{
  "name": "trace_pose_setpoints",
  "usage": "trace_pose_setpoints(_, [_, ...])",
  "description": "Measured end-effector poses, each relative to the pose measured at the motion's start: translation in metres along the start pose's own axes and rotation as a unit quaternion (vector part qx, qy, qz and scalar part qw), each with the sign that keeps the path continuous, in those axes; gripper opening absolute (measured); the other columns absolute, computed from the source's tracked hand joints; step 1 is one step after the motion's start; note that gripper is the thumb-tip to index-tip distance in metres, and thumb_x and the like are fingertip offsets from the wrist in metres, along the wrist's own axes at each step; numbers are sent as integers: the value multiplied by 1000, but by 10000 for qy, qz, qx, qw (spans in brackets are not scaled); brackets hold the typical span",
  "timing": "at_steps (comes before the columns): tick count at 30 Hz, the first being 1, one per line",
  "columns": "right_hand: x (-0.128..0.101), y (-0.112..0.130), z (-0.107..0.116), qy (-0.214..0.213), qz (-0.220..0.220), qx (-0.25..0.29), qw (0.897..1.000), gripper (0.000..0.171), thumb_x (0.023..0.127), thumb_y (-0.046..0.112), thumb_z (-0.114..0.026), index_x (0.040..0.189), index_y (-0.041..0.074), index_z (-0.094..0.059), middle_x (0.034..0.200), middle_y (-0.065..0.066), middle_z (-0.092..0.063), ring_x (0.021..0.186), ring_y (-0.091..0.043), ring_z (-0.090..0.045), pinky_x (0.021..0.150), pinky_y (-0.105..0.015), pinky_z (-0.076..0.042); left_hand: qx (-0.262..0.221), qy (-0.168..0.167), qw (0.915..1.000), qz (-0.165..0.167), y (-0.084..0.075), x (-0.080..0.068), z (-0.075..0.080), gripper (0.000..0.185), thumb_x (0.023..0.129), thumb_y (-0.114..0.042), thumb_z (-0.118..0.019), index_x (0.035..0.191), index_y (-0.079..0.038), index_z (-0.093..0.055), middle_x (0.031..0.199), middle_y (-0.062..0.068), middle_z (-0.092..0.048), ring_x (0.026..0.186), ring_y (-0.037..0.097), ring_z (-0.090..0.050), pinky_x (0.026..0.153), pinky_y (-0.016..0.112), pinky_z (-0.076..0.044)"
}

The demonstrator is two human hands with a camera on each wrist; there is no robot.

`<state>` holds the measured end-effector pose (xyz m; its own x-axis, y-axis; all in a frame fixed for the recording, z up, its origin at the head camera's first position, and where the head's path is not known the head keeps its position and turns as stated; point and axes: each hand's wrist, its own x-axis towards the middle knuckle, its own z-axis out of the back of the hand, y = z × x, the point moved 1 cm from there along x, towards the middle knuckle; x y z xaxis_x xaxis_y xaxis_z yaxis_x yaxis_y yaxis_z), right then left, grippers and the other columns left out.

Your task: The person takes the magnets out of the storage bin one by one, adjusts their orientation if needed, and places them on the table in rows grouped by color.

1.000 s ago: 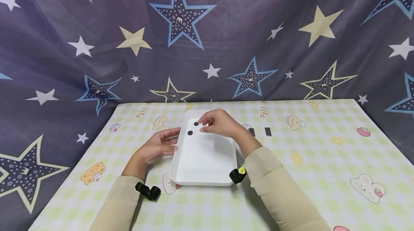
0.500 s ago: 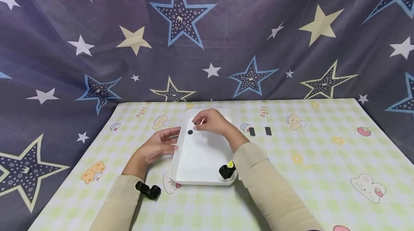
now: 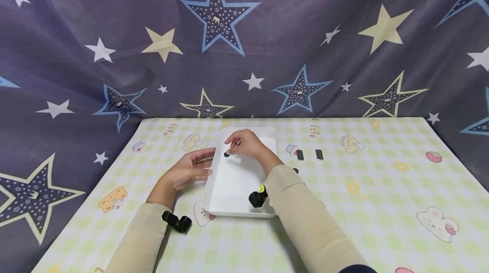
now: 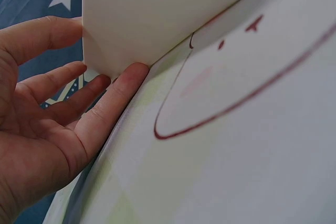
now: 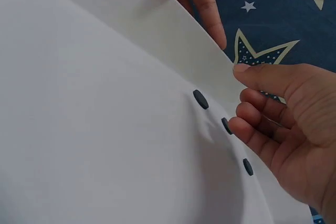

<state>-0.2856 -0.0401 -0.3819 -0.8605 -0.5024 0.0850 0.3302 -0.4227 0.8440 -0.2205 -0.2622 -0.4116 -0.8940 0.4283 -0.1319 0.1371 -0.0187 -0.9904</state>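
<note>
seen only from the right wrist: three dark discs (image 5: 201,99) lie in a row inside the white tray (image 3: 233,184), along its left wall; the head view shows just one, partly covered by fingertips.
right hand (image 3: 248,143): above the tray's far left part, fingers loosely bent, a gap between thumb and fingers, nothing visibly gripped; a fingertip overlaps the middle disc in the right wrist view, but contact cannot be told.
left hand (image 3: 187,171): fingers extended and relaxed, against the tray's left side; the left wrist view shows fingertips at the outer wall, which the head view hides.
since half a second ago: the right fingertips have come over the disc that then lay uncovered; the left hand has stayed at the tray.
newly in sight: a small dark piece (image 3: 296,170) beside the right sleeve (image 3: 305,213).
right of the tray: two black rectangular pieces (image 3: 300,155), well apart from the hands, on the checked cloth (image 3: 382,205).
in the way: the right hand and forearm cover part of the tray from the head camera.
behind: a starry curtain (image 3: 267,52).
</note>
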Motion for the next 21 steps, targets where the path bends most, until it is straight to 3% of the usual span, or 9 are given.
trace_pose_setpoints(8, [2, -12, -11, 73, -335, 331, 9989, 28, 79, 0, -78, 106, 0, -72, 76, -4, -66, 57, -9, -58, 55, -21, -49, 88, 37, 9999, -56, 2, 1, 2, 79, 81, 9, -66, 150, 4, -29, 154, 23, -29, 132, 38, -43, 90, 39, -53])
trace_pose_setpoints(17, [2, -18, -16, 96, -133, -875, 9960, 30, 77, 3, -78, 107, 6, -74, 74, 1, -63, 65, -8, -52, 68, -21, -46, 69, 71, 9999, -70, 1, 1, 1, 78, 82, 11, -65, 151, 4, -28, 155, 24, -27, 133, 38, -41, 90, 39, -53])
trace_pose_setpoints(21, [5, -20, -19, 182, -76, -1113, 9936, 34, 79, 7, -79, 112, 7, -73, 76, 0, -63, 68, -10, -54, 70, -22, -47, 70, -1, 10000, -23, 1, 1, 1, 78, 81, 11, -66, 150, 3, -30, 155, 22, -29, 132, 37, -43, 89, 40, -53])
